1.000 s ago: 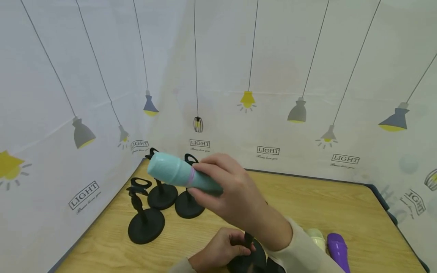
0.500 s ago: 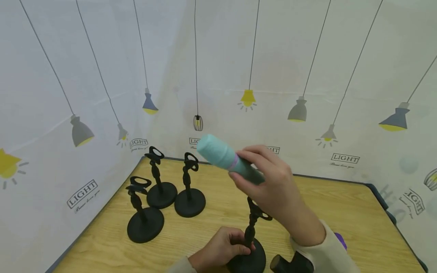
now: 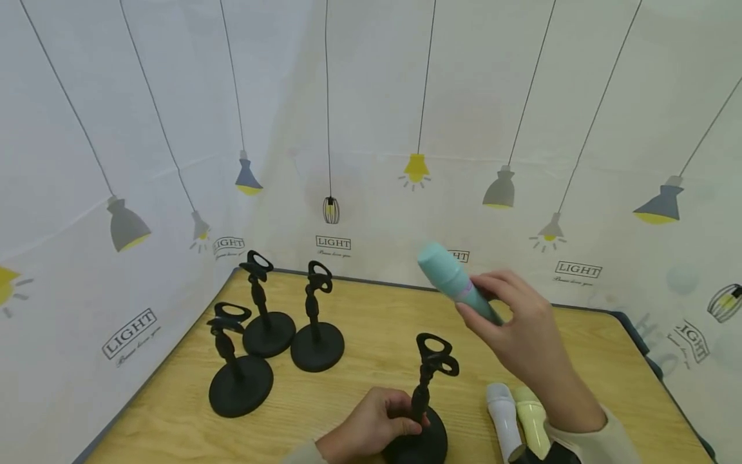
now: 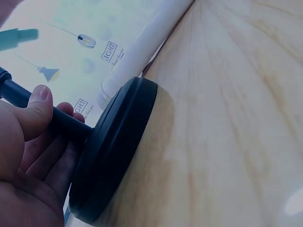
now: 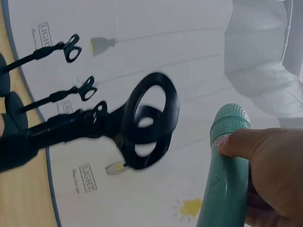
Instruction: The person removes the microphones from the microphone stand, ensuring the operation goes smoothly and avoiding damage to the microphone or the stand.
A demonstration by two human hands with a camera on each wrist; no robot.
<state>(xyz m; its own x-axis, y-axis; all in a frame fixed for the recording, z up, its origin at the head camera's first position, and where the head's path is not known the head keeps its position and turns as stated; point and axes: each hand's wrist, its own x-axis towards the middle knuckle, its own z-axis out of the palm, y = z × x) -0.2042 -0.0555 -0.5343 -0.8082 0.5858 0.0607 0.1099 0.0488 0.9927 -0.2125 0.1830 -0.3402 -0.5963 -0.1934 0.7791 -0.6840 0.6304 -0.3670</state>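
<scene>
gripping the teal microphone (image 3: 454,281) in the right hand (image 3: 524,335), now swung rightward from over the three far stands (image 3: 272,335) to just above the near stand (image 3: 426,399), clenching its stem with the left hand (image 3: 365,432), lining up for seating.

A: Which items are cut off or hidden?
B: The white microphone (image 3: 503,412) and yellow microphone (image 3: 532,420) run behind the right hand (image 3: 530,338) wrist; the held stand (image 3: 422,412) base leaves the frame.
A: Blur?
B: Stand ring (image 5: 149,120), wrist view.
</scene>
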